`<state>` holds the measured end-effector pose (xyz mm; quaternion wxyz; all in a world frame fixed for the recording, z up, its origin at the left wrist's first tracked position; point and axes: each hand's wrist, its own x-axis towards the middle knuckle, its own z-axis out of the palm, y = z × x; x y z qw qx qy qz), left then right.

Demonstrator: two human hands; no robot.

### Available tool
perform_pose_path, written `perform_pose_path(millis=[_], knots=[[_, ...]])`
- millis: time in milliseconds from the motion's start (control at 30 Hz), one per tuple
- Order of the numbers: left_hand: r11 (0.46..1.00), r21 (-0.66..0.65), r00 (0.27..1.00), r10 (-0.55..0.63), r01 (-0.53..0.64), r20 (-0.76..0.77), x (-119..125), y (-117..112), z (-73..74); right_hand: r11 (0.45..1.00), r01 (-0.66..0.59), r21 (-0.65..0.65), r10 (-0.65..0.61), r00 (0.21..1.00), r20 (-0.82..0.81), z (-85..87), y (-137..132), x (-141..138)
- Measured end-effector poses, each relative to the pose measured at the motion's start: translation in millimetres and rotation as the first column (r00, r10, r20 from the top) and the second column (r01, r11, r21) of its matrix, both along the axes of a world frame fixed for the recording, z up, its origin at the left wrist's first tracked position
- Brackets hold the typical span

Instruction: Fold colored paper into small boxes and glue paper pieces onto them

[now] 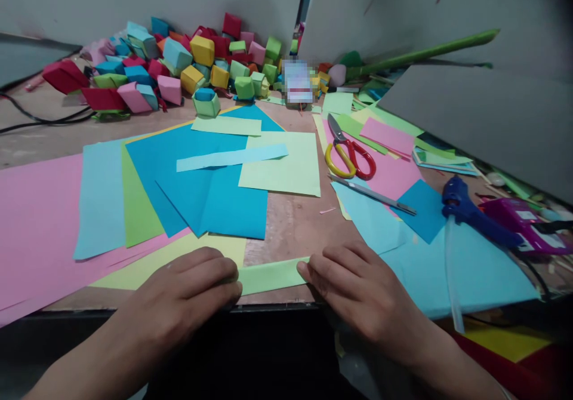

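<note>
A narrow light green paper strip (273, 276) lies along the front edge of the table, stretched between my two hands. My left hand (192, 295) pinches its left end, fingers curled together. At the other end, my right hand (353, 286) grips the strip with thumb and fingers closed. The strip's ends are hidden under my fingers. Beyond them lie blue paper sheets (228, 209), a pale green square sheet (290, 167), a light blue strip (233, 157) and another pale green strip (226, 126).
Scissors (351, 155) with red and yellow handles and a grey cutter knife (376, 196) lie at right, near a blue glue gun (474, 209). Pink sheets (40, 227) spread at left. Folded paper boxes (176, 54) are heaped at the back. A grey board (483, 119) leans at right.
</note>
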<state>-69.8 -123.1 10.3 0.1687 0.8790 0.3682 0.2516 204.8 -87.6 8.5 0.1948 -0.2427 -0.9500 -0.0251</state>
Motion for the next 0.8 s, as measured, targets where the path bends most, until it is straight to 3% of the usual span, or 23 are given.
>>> perform_pose_path(millis=[233, 433, 600, 800], knots=[[0.998, 0.05, 0.997, -0.031, 0.035, -0.077, -1, 3, 2.0, 1.0, 0.01, 0.028, -0.011, 0.999, 0.052, -1.4, -4, 5], [0.982, 0.178, 0.946, 0.12, -0.069, -0.301, 19, -14, 8.3, 0.998, 0.065, 0.022, -0.068, 0.987, 0.146, 3.9, -19, 3], [0.996, 0.066, 0.848, 0.085, -0.06, -0.523, 40, -13, 7.4, 0.994, 0.105, 0.015, -0.106, 0.991, 0.078, 5.3, -24, -4], [0.992, 0.116, 0.824, 0.1, -0.043, -0.558, 48, -10, 1.0, 0.981, 0.19, 0.026, -0.191, 0.978, 0.086, 0.4, -33, -9]])
